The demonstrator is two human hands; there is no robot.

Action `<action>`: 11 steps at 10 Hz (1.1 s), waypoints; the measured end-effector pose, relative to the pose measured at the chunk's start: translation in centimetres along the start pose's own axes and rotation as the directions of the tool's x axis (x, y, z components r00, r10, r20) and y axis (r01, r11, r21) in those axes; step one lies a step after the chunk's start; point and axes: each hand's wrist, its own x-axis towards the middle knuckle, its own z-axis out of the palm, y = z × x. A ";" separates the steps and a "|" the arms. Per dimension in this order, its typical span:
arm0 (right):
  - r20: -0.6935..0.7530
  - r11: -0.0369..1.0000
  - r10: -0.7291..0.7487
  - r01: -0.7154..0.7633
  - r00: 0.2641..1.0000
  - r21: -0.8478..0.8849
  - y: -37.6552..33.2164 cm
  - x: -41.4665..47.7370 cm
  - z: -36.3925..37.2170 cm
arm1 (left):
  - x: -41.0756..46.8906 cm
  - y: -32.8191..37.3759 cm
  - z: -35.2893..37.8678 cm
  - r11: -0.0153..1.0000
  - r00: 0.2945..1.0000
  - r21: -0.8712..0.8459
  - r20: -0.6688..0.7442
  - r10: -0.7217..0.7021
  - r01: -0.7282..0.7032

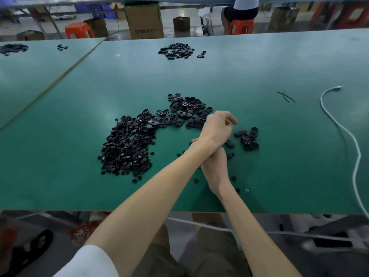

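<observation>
Head view. Arms cross at the wrists, with the left hand [216, 126] lying over the right hand [214, 166]. Left fingers are loosely curled, tips pointing right and down, and nothing shows in them. Right fingers are hidden under the left wrist, so their grip cannot be told. The nearest black oval shell [239, 133] lies on the green table [279, 166] just right of and below the left fingertips, long axis roughly left-right. The left hand is the nearer. The big pile of black parts [127, 144] sits well left of both hands.
</observation>
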 end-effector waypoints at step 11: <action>0.056 0.995 -0.043 0.048 0.998 -0.084 -0.8 -0.7 0.0 | -4.9 -11.7 -13.0 0.883 0.940 0.386 -0.304 -0.152 0.268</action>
